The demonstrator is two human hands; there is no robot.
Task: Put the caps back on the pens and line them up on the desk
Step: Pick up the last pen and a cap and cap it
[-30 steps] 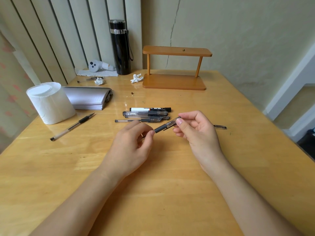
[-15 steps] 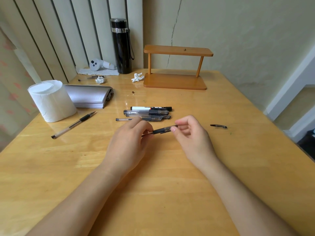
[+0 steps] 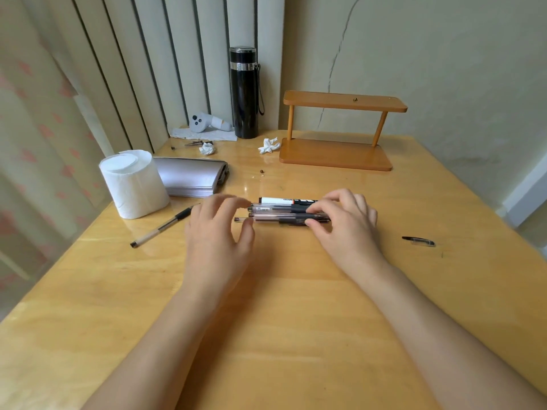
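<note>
1 head-worn view (wide-angle) looks forward and down, close over the desk [image 3: 296,321].

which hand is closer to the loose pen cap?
Right. The right hand sits on the right end of the pen row, with the loose cap lying apart on the desk further to its right. The left hand is at the opposite end, farther off.

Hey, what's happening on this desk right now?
A person is lining up pens on the desk. The right hand pinches one end of the row of pens at the middle, while the left hand touches the other end with its fingertips. One uncapped pen lies apart beside the paper roll, and a loose cap lies off to the right, so the job is not finished.
</note>
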